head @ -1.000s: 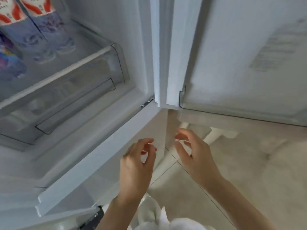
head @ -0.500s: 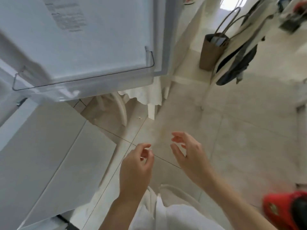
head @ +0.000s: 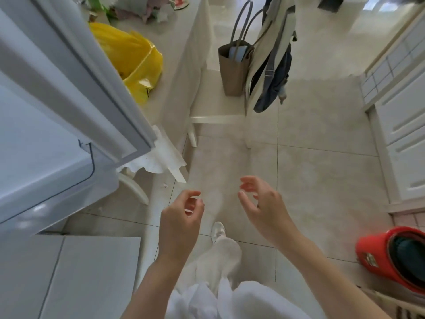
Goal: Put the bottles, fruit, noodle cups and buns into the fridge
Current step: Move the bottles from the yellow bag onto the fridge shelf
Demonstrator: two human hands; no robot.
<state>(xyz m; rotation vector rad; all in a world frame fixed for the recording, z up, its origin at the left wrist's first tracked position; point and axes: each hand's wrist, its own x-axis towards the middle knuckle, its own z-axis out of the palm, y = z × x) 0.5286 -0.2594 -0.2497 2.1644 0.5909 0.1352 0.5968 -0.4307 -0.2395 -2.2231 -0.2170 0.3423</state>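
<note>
Fridge door (head: 46,125) stands open at left, its top cut off by the frame, fridge interior out of sight; none of the bottles, fruit, noodle cups or buns can be made out for certain. Left hand (head: 180,223) and right hand (head: 264,207) hang over the floor tiles, both empty, fingers loosely curled. Yellow bag (head: 133,58) sits at the near edge of the table (head: 170,72), partly hidden by the door; brown bag (head: 233,70) rests on a chair (head: 216,104) beyond, red bin (head: 391,256) at right, cut off.
</note>
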